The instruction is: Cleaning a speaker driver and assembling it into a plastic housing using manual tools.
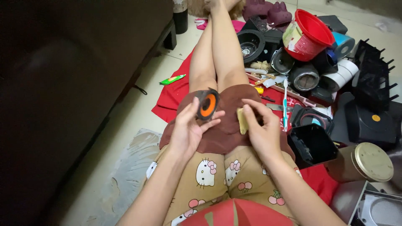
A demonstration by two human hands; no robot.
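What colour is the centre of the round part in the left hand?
Orange, with a dark rim around it; the head view shows the round part in the left hand.

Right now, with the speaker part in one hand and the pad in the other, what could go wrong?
1. The left hand pinches the round speaker driver only at its edge; that grip may slip, dropping it to the brown cloth.
2. The right hand holds a small yellow pad near the orange cone; hard rubbing might dent it.
3. A toothbrush lies loose nearby and could be knocked.

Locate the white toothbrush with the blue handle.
The white toothbrush with the blue handle lies on the red cloth, just beyond the right hand, bristles pointing away.
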